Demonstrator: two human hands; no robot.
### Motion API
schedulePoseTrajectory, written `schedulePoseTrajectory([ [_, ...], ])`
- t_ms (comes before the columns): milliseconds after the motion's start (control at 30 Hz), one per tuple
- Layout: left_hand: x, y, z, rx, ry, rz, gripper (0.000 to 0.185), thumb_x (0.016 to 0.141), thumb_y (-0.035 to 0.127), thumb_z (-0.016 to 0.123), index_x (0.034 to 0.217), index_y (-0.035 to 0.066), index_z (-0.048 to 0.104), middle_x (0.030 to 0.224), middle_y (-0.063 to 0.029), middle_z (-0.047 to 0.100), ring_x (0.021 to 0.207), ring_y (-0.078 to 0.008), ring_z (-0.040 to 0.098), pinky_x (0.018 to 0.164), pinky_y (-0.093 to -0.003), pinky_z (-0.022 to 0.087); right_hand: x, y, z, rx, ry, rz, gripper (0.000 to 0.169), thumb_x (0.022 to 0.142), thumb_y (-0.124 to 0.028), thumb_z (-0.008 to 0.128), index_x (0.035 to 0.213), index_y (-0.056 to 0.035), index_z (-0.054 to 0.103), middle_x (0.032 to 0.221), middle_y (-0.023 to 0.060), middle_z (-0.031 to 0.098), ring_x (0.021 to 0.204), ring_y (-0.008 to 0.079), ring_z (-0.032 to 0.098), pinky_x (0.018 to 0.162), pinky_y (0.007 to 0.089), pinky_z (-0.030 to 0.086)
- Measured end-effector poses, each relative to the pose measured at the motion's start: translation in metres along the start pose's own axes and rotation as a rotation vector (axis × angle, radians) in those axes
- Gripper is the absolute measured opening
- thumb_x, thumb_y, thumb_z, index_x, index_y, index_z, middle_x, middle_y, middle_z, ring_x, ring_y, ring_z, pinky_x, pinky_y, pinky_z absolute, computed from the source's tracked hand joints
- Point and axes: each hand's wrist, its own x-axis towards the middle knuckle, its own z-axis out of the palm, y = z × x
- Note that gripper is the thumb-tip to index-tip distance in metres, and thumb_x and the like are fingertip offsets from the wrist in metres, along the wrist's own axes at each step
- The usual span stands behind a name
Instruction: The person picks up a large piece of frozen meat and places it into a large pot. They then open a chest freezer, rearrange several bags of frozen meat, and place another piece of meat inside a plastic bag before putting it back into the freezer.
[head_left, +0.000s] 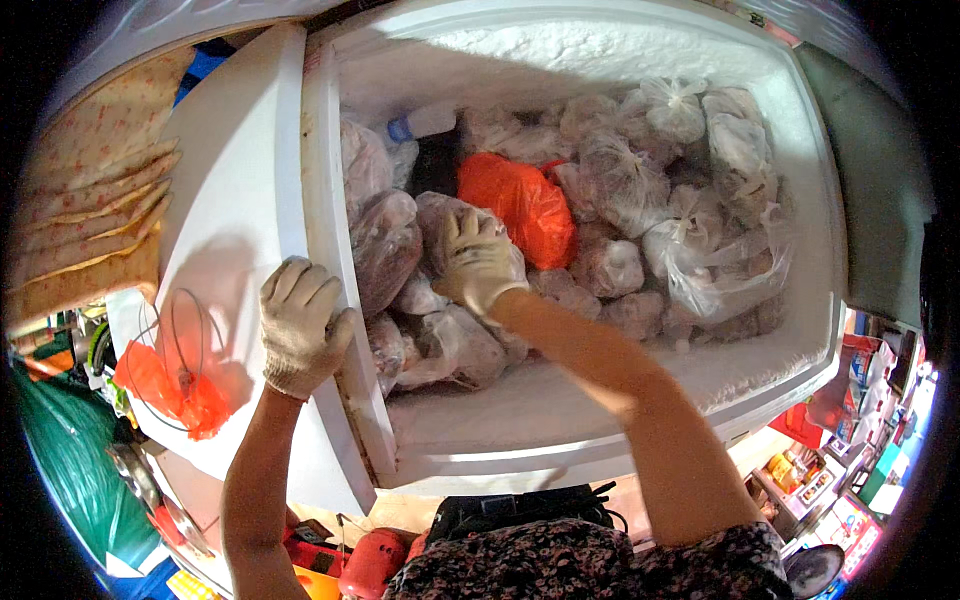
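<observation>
My right hand, in a pale knit work glove, reaches down into an open chest freezer. Its fingers curl over a frosty plastic bag of frozen food, whose contents I cannot make out. Just beyond those fingers sits a bright red plastic bag. My left hand, gloved alike, lies at the edge of a white panel beside the opening. Its fingers are bent and its thumb points toward the opening; whether it grips the edge is unclear.
Clear knotted bags of frozen goods crowd the freezer, alongside a blue-capped plastic container. Frost coats the far wall. A red plastic bag with thin wire-like loops lies on the panel. Folded patterned material is at the left.
</observation>
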Motion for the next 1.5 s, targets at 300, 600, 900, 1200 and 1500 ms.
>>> schedulePoseTrajectory([
  [300, -0.002, 0.002, -0.004, -0.010, 0.040, -0.018, 0.022, 0.059, 0.011, 0.067, 0.078, 0.002, 0.060, 0.087, -0.0108, 0.059, 0.095, -0.0325, 0.057, 0.088, -0.0445, 0.047, 0.032, 0.026, -0.006, 0.383, -0.223, -0.008, 0.094, 0.069, -0.036, 0.080, 0.146, -0.0019, 0.038, 0.137, 0.0225, 0.049, 0.125, 0.0396, 0.050, 0.101, 0.0438, 0.047],
  [600, 0.001, -0.002, -0.008, -0.041, 0.050, -0.002, 0.022, 0.058, 0.010, 0.067, 0.078, 0.003, 0.060, 0.086, -0.0113, 0.058, 0.092, -0.0329, 0.057, 0.085, -0.0450, 0.047, 0.043, 0.137, -0.001, 1.494, -0.588, 0.204, 0.062, 0.076, -0.011, 0.078, 0.133, 0.0012, 0.056, 0.114, 0.0108, 0.067, 0.102, 0.0211, 0.064, 0.092, 0.0317, 0.051],
  [900, -0.002, 0.000, -0.004, 0.003, -0.031, -0.054, 0.029, 0.062, 0.016, 0.068, 0.086, 0.002, 0.062, 0.097, -0.0118, 0.061, 0.103, -0.0347, 0.057, 0.092, -0.0470, 0.044, -0.001, 0.189, -0.037, 1.310, -0.209, 0.292, 0.055, 0.077, -0.013, 0.077, 0.126, 0.0072, 0.060, 0.110, 0.0135, 0.070, 0.099, 0.0202, 0.066, 0.091, 0.0301, 0.050],
  [1200, 0.004, 0.003, -0.006, 0.002, 0.020, -0.012, 0.027, 0.058, 0.010, 0.069, 0.083, 0.003, 0.059, 0.091, -0.0122, 0.059, 0.099, -0.0350, 0.057, 0.091, -0.0456, 0.045, 0.033, 0.302, -0.173, 0.633, 0.482, 0.332, 0.068, 0.080, -0.028, 0.074, 0.138, -0.0001, 0.052, 0.127, 0.0199, 0.062, 0.119, 0.0289, 0.058, 0.103, 0.0352, 0.043],
  [1500, 0.009, 0.004, -0.002, -0.008, -0.052, -0.032, 0.030, 0.059, 0.012, 0.070, 0.087, 0.004, 0.061, 0.094, -0.0113, 0.059, 0.104, -0.0345, 0.056, 0.092, -0.0464, 0.044, 0.107, 0.198, 0.010, 0.586, 0.151, -0.055, 0.051, 0.089, -0.031, 0.066, 0.134, -0.0079, 0.055, 0.132, 0.0191, 0.059, 0.127, 0.0328, 0.054, 0.106, 0.0406, 0.042],
])
